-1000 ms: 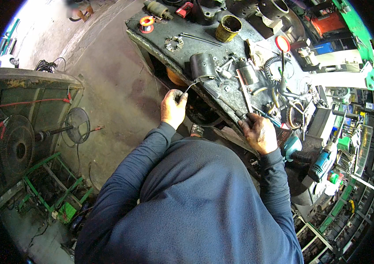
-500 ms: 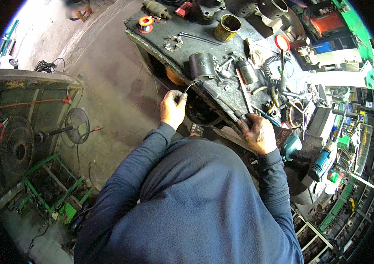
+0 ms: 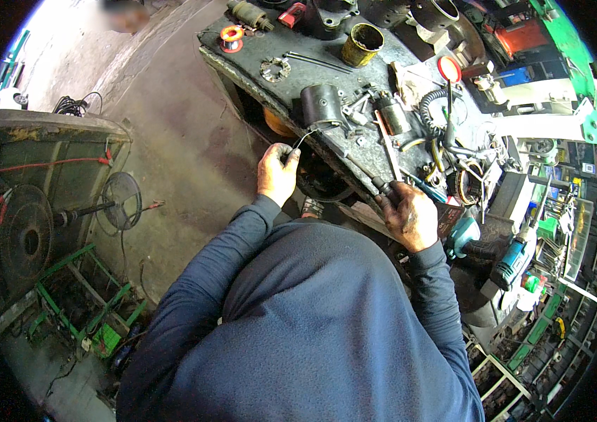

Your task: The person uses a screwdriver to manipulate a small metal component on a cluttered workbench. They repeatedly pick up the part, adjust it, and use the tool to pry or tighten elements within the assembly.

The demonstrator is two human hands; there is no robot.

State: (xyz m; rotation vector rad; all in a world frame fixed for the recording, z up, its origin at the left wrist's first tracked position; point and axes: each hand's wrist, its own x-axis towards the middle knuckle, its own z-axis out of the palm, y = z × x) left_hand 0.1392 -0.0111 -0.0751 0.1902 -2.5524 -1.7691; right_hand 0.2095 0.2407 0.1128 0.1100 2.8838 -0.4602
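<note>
My left hand [image 3: 277, 172] pinches a thin silvery wire that looks like solder [image 3: 305, 136], its free end curving up toward the bench edge. In my right hand [image 3: 409, 216] is the dark handle of a soldering iron [image 3: 360, 166]; its shaft slants left to a broad wedge tip at the bench edge. The wire's end and the iron's tip lie a short way apart, by a dark metal cylinder [image 3: 321, 105] lying on its side. Just right of that are small metal parts [image 3: 362, 105] and a dark cylindrical motor part [image 3: 392, 114].
The cluttered workbench [image 3: 270, 91] bears a red wire spool [image 3: 231, 39], a yellow can [image 3: 363, 45], two thin rods [image 3: 319, 63] and a coiled cable [image 3: 435, 112]. A teal power drill [image 3: 513, 260] is at right. A fan [image 3: 28, 235] and green metal frame [image 3: 91, 302] stand at left.
My right hand has shifted slightly left and down, still gripping the soldering iron. My left hand and the wire stay nearly in place. At the upper left, a blurred person has moved.
</note>
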